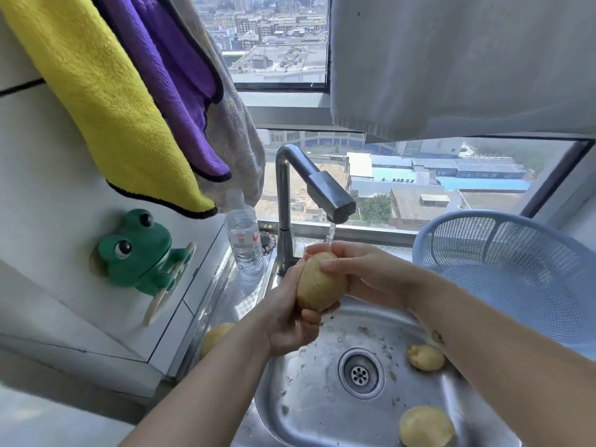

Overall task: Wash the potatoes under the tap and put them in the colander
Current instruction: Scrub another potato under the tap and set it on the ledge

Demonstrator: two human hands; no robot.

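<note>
Two hands meet over the sink (300, 391), open basin below them, tap (329, 193) spout just above, colander (516, 262) rim close beside the right forearm; left hand (287, 321) cups the held potato (319, 283) from beneath, grip curled round it; right hand (362, 272) grip curls over its top, under the water. Drain-side potato (425, 357) and near potato (426, 425) lie in the basin; bench potato (214, 337) lies left of the sink; bottle (244, 243) stands beside the tap.
</note>
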